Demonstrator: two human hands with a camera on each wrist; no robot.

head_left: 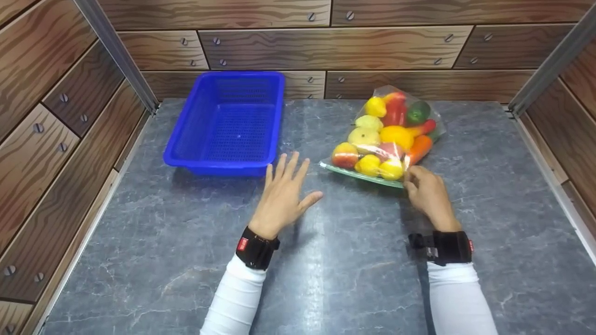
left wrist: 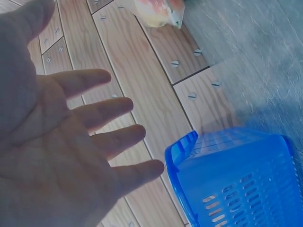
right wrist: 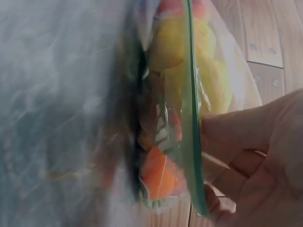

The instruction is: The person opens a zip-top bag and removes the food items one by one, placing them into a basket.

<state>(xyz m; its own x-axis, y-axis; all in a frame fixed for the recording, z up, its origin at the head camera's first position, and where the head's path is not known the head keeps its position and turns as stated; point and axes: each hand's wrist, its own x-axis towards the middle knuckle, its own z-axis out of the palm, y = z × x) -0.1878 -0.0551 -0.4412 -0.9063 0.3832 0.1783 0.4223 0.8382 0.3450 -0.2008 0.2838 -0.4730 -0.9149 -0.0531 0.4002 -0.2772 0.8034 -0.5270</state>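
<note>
A clear zip bag (head_left: 368,176) full of fruit and vegetables lies on the right half of the table, its green-edged seal towards me. Through the film show a carrot (head_left: 419,148), a red pepper (head_left: 396,111), a peach (head_left: 345,155) and several yellow fruits. My right hand (head_left: 430,193) pinches the bag at the right end of its seal; the right wrist view shows thumb and fingers at the green strip (right wrist: 193,118). My left hand (head_left: 281,200) is spread with straight fingers, holding nothing, close to the near right corner of a blue basket (head_left: 223,168).
The basket, with perforated walls and floor, stands at the back left of the grey marbled table (head_left: 186,260). Wood-patterned panels (head_left: 335,46) close off the back and both sides, with metal posts (head_left: 123,56) at the corners.
</note>
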